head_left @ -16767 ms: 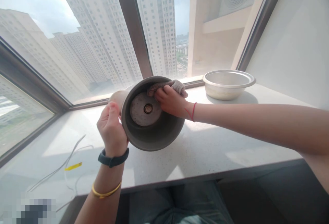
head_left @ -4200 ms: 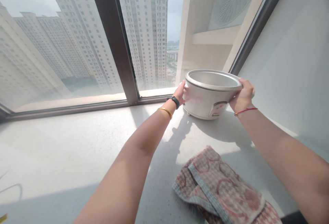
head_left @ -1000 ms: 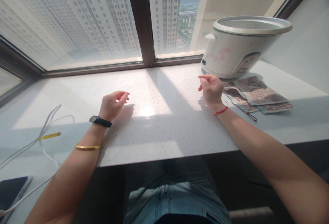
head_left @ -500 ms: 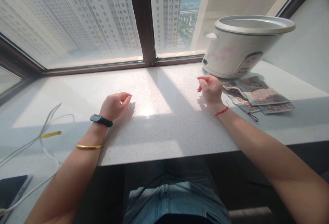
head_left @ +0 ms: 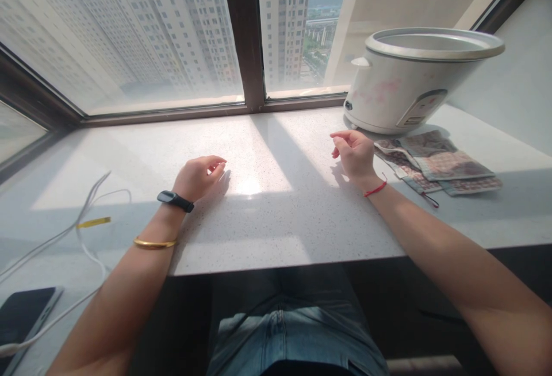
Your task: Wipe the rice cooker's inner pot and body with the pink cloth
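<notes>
No legible text, not even on the rice cooker panel.

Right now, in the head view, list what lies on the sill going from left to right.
Phone → white cable with its yellow tag → left hand → right hand → folded cloth, with the rice cooker behind it.

The surface under my wrists is pale speckled stone, polished and shiny where the sun hits it. My rice cooker has a white, smooth plastic-looking shell with a dull brushed metal rim. The towel beside it is woven cloth, matt and nubbly. The phone has glossy black glass.
</notes>
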Action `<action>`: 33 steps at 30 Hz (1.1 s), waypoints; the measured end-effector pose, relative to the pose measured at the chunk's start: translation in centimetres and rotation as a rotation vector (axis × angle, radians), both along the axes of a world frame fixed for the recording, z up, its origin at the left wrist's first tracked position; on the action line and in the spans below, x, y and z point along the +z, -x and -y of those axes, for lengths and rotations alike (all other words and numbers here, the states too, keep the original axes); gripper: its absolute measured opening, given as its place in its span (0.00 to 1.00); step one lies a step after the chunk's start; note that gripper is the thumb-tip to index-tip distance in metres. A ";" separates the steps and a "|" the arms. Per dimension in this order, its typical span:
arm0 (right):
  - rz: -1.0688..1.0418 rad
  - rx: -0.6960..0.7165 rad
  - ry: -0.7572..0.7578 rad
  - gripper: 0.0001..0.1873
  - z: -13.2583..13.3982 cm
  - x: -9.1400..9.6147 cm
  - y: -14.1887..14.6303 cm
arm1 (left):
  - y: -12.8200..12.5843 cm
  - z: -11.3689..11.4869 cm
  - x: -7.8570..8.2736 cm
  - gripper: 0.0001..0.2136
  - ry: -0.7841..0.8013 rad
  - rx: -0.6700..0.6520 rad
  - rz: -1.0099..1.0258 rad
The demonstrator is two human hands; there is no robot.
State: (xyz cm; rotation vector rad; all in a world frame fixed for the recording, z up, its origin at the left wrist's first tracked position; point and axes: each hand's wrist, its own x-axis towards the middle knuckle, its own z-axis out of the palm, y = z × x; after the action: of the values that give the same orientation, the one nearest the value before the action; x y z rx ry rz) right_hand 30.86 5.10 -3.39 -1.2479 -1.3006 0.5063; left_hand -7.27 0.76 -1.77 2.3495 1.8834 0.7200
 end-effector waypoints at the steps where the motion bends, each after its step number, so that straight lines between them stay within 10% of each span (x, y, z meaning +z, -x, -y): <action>1: 0.006 0.003 0.007 0.09 0.0 0.0 0.0 | 0.0 0.0 0.0 0.15 0.007 -0.002 -0.004; 33: 0.064 0.053 0.061 0.10 0.4 0.1 0.1 | 0.2 -0.1 -0.6 0.14 0.013 0.008 0.081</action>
State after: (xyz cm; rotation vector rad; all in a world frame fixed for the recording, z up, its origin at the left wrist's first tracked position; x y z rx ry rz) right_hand 30.75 4.68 -3.27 -1.2913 -1.3836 0.5510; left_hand -7.47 0.90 -2.32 2.2701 1.8607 0.7883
